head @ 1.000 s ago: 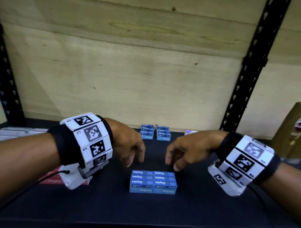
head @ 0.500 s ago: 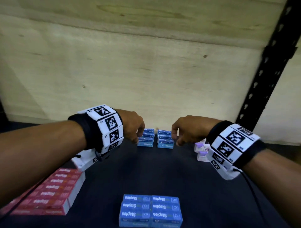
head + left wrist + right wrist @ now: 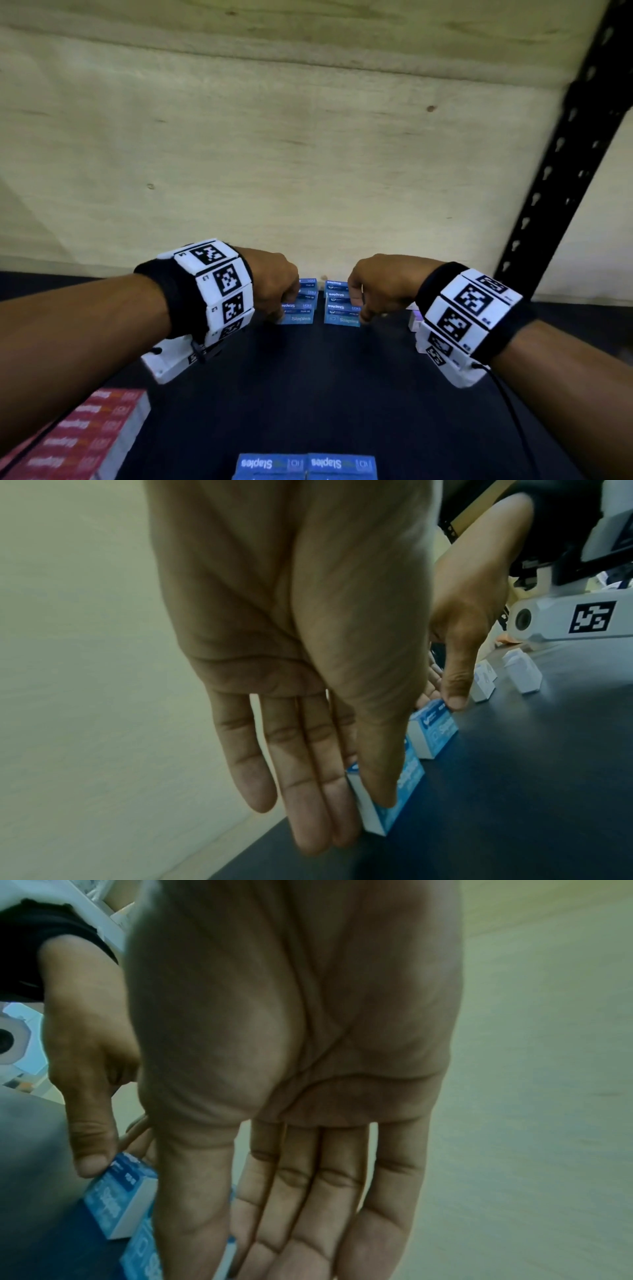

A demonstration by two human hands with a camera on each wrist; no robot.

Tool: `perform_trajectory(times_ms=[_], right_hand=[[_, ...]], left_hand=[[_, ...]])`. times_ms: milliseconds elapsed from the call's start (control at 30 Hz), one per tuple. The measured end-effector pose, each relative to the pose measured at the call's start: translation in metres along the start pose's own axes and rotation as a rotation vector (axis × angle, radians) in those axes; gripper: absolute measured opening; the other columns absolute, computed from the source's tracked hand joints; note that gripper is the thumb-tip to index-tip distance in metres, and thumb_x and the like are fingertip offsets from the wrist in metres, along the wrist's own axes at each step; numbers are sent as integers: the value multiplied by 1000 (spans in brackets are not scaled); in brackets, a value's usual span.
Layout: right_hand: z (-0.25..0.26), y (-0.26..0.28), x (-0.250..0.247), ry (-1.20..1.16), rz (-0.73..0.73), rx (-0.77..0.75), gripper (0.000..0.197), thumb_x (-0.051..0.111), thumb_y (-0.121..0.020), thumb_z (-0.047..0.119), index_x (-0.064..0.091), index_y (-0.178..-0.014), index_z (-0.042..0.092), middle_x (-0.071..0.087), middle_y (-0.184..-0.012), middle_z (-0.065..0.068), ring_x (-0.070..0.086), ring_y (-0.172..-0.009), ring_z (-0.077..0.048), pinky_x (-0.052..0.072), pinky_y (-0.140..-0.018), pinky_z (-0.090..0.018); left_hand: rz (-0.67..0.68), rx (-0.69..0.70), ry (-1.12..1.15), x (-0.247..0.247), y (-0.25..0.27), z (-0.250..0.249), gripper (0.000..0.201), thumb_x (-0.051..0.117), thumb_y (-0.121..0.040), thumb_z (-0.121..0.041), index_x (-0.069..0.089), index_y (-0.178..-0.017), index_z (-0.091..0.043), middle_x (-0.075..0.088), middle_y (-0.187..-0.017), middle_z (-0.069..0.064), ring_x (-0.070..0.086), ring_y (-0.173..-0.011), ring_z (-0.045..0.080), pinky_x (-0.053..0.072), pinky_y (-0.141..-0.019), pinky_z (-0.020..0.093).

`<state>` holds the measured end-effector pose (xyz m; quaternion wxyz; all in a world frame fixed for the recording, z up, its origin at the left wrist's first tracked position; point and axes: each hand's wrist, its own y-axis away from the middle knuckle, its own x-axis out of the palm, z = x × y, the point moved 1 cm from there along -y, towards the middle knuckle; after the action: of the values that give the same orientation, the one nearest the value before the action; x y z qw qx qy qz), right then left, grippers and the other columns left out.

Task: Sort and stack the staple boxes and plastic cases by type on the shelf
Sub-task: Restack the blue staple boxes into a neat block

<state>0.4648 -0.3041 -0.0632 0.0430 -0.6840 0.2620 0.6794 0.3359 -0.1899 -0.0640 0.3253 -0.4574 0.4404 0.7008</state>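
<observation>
From the head camera I see my left hand (image 3: 274,287) and right hand (image 3: 376,291) each clasping a stack of blue staple boxes (image 3: 298,306) at the shelf's (image 3: 342,394) back wall. Left wrist view: thumb and straight fingers (image 3: 308,791) pinch the left stack. Right wrist view: the same pinch on the right stack (image 3: 137,1253).

Your head view is dim and soft, the black upright (image 3: 561,164) smeared and bowed at the edge; left of it, the plywood (image 3: 274,154) catches even, shadowless light.
</observation>
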Motion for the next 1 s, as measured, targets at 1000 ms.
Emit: perform_trajectory(times_ms=[1000], right_hand=[[44,126,27,-98,190,-197,20,77,-82,31,71,-101,27,74,-101,8,67,-97,-11,53,-93,-32]], left_hand=[[196,200,74,29,133,-21,33,74,-83,-21,65,-115,-26,68,-108,-8,57,-90,6,47,-82,24]])
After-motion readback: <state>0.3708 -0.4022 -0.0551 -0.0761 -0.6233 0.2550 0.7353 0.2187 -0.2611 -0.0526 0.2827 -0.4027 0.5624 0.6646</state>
